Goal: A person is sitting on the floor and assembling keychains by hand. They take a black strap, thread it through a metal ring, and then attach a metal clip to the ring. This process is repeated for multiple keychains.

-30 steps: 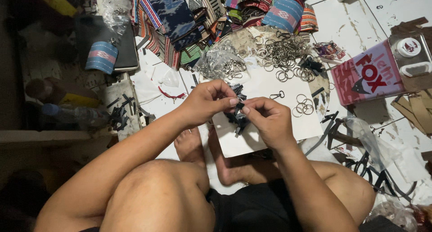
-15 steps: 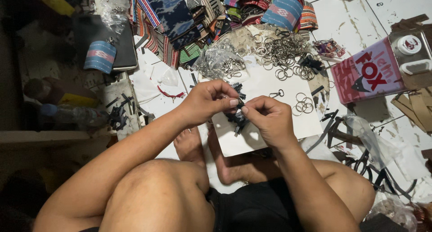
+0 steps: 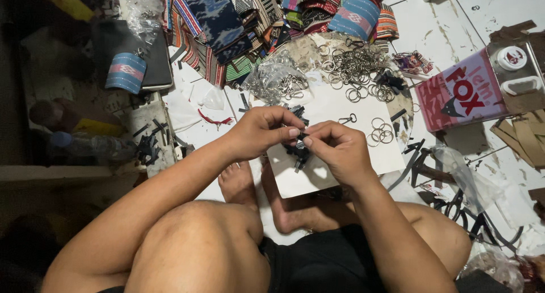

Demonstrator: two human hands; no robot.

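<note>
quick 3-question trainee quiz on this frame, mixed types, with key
1. True or false: the left hand and right hand meet over the white sheet.
2. The loose metal rings lie: A) beyond the hands B) on the person's knee C) inside the pink box.
3. Fill in: both hands pinch a small ____ strap piece.

Key: 1 true; 2 A; 3 black.
</note>
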